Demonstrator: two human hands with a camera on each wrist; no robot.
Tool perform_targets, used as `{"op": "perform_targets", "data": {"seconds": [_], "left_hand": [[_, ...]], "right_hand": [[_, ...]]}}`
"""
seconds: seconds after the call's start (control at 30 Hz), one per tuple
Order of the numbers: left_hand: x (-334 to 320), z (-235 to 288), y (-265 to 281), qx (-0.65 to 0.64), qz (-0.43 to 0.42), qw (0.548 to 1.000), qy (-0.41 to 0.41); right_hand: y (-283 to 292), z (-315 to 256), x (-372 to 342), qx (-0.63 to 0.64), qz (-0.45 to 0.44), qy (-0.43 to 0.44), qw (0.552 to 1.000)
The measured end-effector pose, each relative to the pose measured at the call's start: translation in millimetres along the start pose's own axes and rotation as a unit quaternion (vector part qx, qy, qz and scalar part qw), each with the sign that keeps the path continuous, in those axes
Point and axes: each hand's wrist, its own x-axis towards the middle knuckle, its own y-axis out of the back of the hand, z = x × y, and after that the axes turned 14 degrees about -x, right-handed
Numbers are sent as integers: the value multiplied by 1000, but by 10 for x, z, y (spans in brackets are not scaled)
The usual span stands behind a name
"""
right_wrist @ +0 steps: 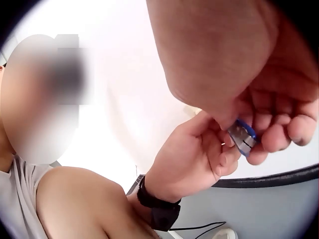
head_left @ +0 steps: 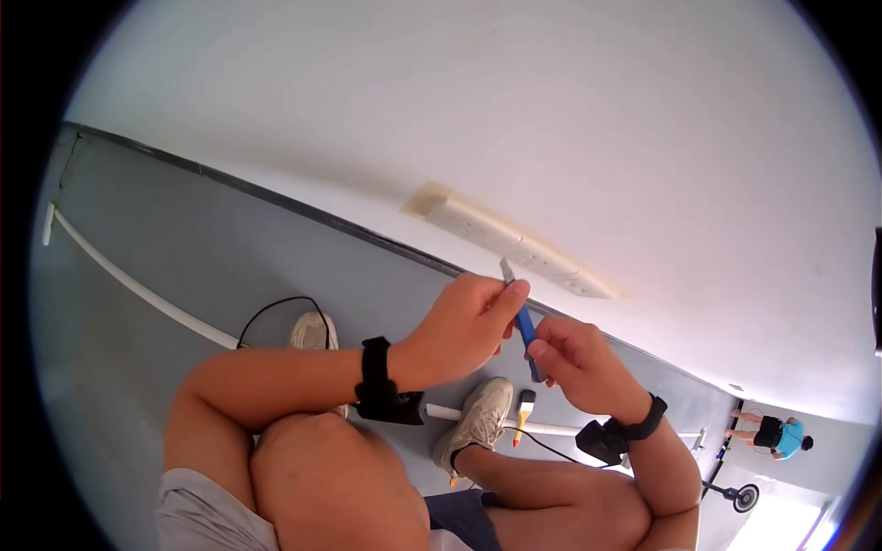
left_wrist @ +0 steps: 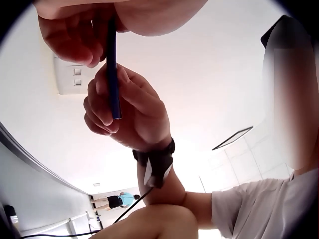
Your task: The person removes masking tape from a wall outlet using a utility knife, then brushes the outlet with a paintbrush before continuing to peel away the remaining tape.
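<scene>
A blue utility knife [head_left: 525, 329] is held between both hands in the head view, its blade [head_left: 506, 270] pointing up toward the wall. The left hand [head_left: 464, 321] pinches it near the blade end between thumb and fingers. Lower down, the right hand [head_left: 588, 367] grips the handle's rear end. The left wrist view shows the blue handle [left_wrist: 113, 74] running from the left hand [left_wrist: 70, 37] to the right hand [left_wrist: 132, 107]. In the right wrist view the knife's end [right_wrist: 243, 138] lies at the right hand's fingers [right_wrist: 276, 132], with the left hand [right_wrist: 187, 154] beyond.
A long white socket panel [head_left: 514, 241] is on the wall, with yellowish edges. Below run a dark baseboard [head_left: 303, 209] and grey floor. A yellow-handled brush [head_left: 524, 418] and a white pipe [head_left: 156, 298] lie near the shoes. Another person [head_left: 772, 433] is far right.
</scene>
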Motion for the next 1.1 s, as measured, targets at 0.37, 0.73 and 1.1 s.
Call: {"op": "perform_targets", "data": {"seconds": [0.37, 0.73, 1.1], "left_hand": [[25, 57, 9, 51, 16, 992, -111], [64, 64, -33, 95, 42, 986, -130], [147, 43, -71, 113, 47, 982, -141]], "right_hand": [[-1, -156, 116, 100, -39, 20, 994], [-2, -214, 167, 134, -21, -4, 991], [-11, -47, 229, 105, 22, 48, 993]]}}
